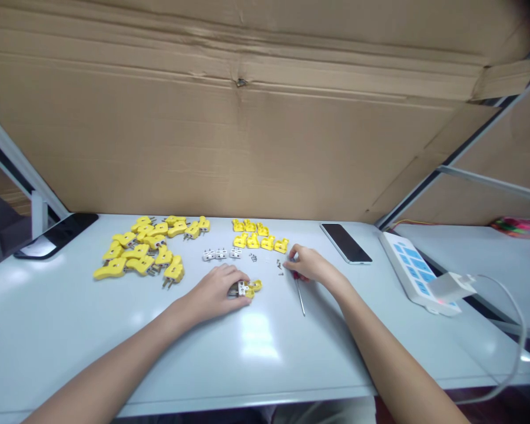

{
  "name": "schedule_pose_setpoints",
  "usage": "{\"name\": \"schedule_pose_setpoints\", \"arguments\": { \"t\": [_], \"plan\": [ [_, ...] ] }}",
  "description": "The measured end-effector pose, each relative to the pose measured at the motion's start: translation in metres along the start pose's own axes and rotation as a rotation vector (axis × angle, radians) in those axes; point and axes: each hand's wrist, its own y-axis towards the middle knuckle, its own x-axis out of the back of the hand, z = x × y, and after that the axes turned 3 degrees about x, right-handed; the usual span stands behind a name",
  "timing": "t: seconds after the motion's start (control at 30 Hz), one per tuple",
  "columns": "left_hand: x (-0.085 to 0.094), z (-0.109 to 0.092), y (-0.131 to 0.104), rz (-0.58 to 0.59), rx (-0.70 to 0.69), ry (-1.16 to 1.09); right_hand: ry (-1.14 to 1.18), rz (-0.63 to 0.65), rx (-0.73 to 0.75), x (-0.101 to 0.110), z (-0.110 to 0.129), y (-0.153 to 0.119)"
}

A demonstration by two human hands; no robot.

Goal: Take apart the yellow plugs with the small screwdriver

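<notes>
My left hand (223,290) is closed around a half-built electric plug: a white pin block (242,288) seated in a yellow half-shell (253,287), its pins toward my palm. My right hand (307,262) is curled over the red handle of a screwdriver (300,297), whose metal shaft points back toward me. Its thumb and fingertips are close beside a few small brass-coloured screws (280,267); whether they pinch one is too small to tell. Beyond the hands lie yellow half-shells (252,240) in two rows, white pin blocks (221,254) and a little group of dark screws (253,257).
Many yellow plugs (136,252) are heaped at the left. A phone (345,242) lies at the back right, near a white power strip (408,265) with a charger (450,287) and cable. A black flat object (57,235) rests at the far left. Cardboard (247,147) walls the back.
</notes>
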Motion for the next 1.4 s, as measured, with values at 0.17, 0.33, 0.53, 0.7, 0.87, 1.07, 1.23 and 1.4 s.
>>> {"name": "schedule_pose_setpoints", "arguments": {
  "t": [0.17, 0.33, 0.53, 0.7, 0.87, 1.07, 1.23, 1.4],
  "plan": [
    [-0.003, 0.004, 0.000, -0.012, 0.009, -0.031, -0.143, -0.106, 0.055, 0.004, 0.002, -0.002],
    [-0.004, 0.005, 0.000, -0.009, 0.056, -0.084, -0.060, -0.200, 0.477, -0.002, 0.018, -0.015],
    [-0.003, 0.003, 0.003, -0.006, 0.037, -0.108, -0.017, -0.012, 0.782, -0.037, 0.038, -0.032],
    [-0.002, 0.001, 0.003, -0.010, 0.016, -0.115, -0.032, -0.004, 0.775, -0.050, 0.041, -0.032],
    [-0.002, 0.000, 0.002, -0.015, 0.024, -0.119, -0.079, -0.012, 0.754, -0.047, 0.040, -0.031],
    [-0.001, -0.001, 0.002, -0.005, 0.038, -0.114, -0.087, -0.004, 0.774, -0.047, 0.039, -0.030],
    [0.000, -0.001, 0.002, -0.004, 0.036, -0.109, -0.052, -0.004, 0.777, -0.042, 0.039, -0.031],
    [-0.001, 0.000, 0.002, 0.006, 0.055, -0.109, 0.069, -0.055, 0.709, -0.037, 0.039, -0.027]
  ]
}}
